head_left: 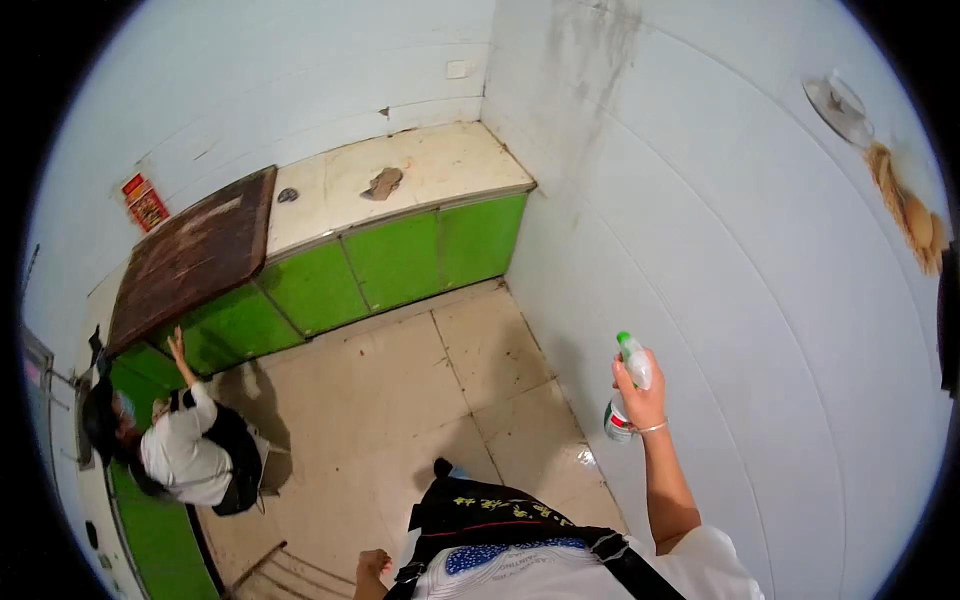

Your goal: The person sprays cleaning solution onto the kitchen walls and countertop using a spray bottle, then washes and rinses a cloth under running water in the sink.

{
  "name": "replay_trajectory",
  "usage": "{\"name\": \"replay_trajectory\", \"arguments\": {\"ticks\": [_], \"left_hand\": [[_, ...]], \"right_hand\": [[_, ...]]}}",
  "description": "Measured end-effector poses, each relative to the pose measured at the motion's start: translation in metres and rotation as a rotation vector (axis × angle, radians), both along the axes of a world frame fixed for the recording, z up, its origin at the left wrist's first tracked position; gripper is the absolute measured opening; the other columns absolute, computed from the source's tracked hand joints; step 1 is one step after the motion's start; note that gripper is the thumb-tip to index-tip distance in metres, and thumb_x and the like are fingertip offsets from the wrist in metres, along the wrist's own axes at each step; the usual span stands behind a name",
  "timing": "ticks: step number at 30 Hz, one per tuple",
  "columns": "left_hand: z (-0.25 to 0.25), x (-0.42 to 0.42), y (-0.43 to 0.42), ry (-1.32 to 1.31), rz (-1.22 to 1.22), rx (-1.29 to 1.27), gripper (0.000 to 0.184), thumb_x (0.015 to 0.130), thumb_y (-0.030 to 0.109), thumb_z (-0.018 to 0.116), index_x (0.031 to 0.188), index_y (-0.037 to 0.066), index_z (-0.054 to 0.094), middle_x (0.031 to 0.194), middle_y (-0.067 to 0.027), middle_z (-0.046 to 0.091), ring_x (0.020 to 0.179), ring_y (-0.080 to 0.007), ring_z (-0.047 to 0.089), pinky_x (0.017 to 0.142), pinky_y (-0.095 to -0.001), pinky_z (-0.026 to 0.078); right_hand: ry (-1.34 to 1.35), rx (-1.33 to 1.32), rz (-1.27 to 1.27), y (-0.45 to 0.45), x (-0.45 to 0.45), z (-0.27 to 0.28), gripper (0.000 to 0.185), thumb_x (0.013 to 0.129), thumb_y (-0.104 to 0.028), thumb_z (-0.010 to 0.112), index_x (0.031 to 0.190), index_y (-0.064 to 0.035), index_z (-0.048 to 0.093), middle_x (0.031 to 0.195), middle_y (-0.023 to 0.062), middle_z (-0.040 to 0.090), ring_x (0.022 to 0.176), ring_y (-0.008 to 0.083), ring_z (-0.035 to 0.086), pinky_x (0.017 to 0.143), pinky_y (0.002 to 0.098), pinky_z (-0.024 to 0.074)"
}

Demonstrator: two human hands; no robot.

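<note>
My right hand (645, 388) is wrapped round the neck of a spray bottle (617, 420), held upright with a slight tilt beside the white wall. Its green nozzle (624, 338) shows above my fingers and points away from me. The lower part of the bottle carries a dark label with red on it. Low in the view, beside my apron (490, 515), hangs my left hand (373, 563) with its fingers curled in. No object shows in it.
A person (190, 455) sits at the left, one hand raised near the green cabinets (390, 260). A dark brown board (195, 250) and a brown crumpled piece (384, 183) lie on the counter. A metal rack (285, 570) stands low on the left. Straw-coloured items (905, 215) hang at right.
</note>
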State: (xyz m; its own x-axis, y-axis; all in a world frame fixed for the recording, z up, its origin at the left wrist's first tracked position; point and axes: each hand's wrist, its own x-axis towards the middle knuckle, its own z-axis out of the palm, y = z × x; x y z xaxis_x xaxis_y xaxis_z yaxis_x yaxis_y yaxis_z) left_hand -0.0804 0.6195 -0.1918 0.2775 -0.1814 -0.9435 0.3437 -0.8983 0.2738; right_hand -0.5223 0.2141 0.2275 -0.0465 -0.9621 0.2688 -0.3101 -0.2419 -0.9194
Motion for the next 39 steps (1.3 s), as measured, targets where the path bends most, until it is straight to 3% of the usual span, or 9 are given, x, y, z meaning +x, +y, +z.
{"name": "replay_trajectory", "arguments": {"ticks": [10, 15, 21, 26, 31, 34, 35, 37, 39], "left_hand": [[0.143, 0.111, -0.382, -0.275, -0.054, -0.609, 0.015, 0.086, 0.013, 0.051, 0.087, -0.001, 0.056, 0.072, -0.0071, 0.058, 0.061, -0.0143, 0.055, 0.053, -0.0255, 0.043], [0.133, 0.133, -0.474, -0.228, -0.087, -0.667, 0.015, 0.086, 0.015, 0.051, 0.088, 0.000, 0.055, 0.072, -0.0067, 0.058, 0.060, -0.0139, 0.054, 0.054, -0.0253, 0.043], [0.062, 0.160, -0.497, -0.085, -0.106, -0.360, 0.018, 0.077, 0.011, 0.051, 0.062, 0.003, 0.058, 0.057, -0.0096, 0.057, 0.042, -0.0174, 0.049, 0.039, -0.0285, 0.038], [0.046, 0.185, -0.543, -0.006, -0.253, -0.164, 0.020, 0.078, 0.011, 0.050, 0.062, 0.003, 0.058, 0.056, -0.0097, 0.056, 0.042, -0.0173, 0.049, 0.039, -0.0289, 0.038], [0.021, 0.246, -0.610, -0.053, -0.555, -0.168, 0.022, 0.079, 0.012, 0.048, 0.061, 0.003, 0.058, 0.056, -0.0099, 0.056, 0.042, -0.0171, 0.049, 0.039, -0.0294, 0.039], [0.004, 0.308, -0.657, -0.335, -1.589, -0.204, 0.023, 0.079, 0.013, 0.047, 0.061, 0.003, 0.057, 0.055, -0.0100, 0.055, 0.042, -0.0170, 0.049, 0.039, -0.0297, 0.039], [0.009, 0.323, -0.674, -0.299, -1.517, -0.260, 0.023, 0.080, 0.013, 0.047, 0.061, 0.003, 0.057, 0.055, -0.0100, 0.055, 0.042, -0.0170, 0.049, 0.039, -0.0297, 0.039], [0.027, 0.353, -0.701, 0.065, -0.257, -0.669, 0.024, 0.083, 0.010, 0.045, 0.062, 0.003, 0.054, 0.054, -0.0084, 0.049, 0.046, -0.0161, 0.048, 0.044, -0.0296, 0.040], [0.081, 0.355, -0.740, -0.077, -0.276, -0.573, 0.020, 0.085, 0.008, 0.045, 0.068, 0.001, 0.054, 0.057, -0.0078, 0.050, 0.050, -0.0155, 0.049, 0.046, -0.0288, 0.040]], "right_hand": [[0.299, -0.264, -0.268, -0.246, 0.084, 0.086, 0.027, 0.080, -0.027, 0.067, 0.081, -0.0025, 0.058, 0.064, 0.0094, 0.056, 0.056, 0.0211, 0.054, 0.054, 0.0330, 0.0419], [0.284, -0.378, -0.354, -0.361, 0.097, 0.160, 0.032, 0.080, -0.033, 0.068, 0.075, -0.0028, 0.059, 0.058, 0.0057, 0.055, 0.047, 0.0142, 0.051, 0.048, 0.0291, 0.0404], [0.202, -0.455, -0.535, -0.479, 0.090, 0.264, 0.039, 0.079, -0.039, 0.069, 0.081, -0.0012, 0.062, 0.063, 0.0044, 0.058, 0.047, 0.0118, 0.052, 0.047, 0.0269, 0.0420], [0.222, -0.379, -0.567, -0.544, 0.089, 0.309, 0.046, 0.077, -0.045, 0.068, 0.085, -0.0003, 0.062, 0.070, 0.0053, 0.060, 0.046, 0.0124, 0.054, 0.047, 0.0272, 0.0428], [0.274, -0.394, -0.675, -0.551, 0.077, 0.295, 0.045, 0.077, -0.044, 0.067, 0.082, -0.0001, 0.062, 0.071, 0.0057, 0.060, 0.046, 0.0123, 0.053, 0.046, 0.0266, 0.0425], [0.239, -0.433, -0.699, -0.546, 0.085, 0.292, 0.044, 0.078, -0.044, 0.067, 0.079, -0.0003, 0.062, 0.068, 0.0051, 0.060, 0.046, 0.0122, 0.054, 0.046, 0.0264, 0.0425], [0.220, -0.397, -0.687, -0.545, 0.091, 0.288, 0.043, 0.078, -0.043, 0.067, 0.077, -0.0005, 0.062, 0.065, 0.0047, 0.059, 0.045, 0.0121, 0.054, 0.046, 0.0264, 0.0425], [0.294, -0.292, -0.737, -0.539, 0.101, 0.261, 0.043, 0.077, -0.043, 0.068, 0.077, -0.0004, 0.062, 0.064, 0.0045, 0.059, 0.045, 0.0119, 0.054, 0.045, 0.0267, 0.0429], [0.404, -0.122, -0.784, -0.533, 0.115, 0.219, 0.043, 0.077, -0.043, 0.068, 0.076, -0.0004, 0.062, 0.061, 0.0042, 0.058, 0.045, 0.0118, 0.054, 0.044, 0.0271, 0.0437]]}}
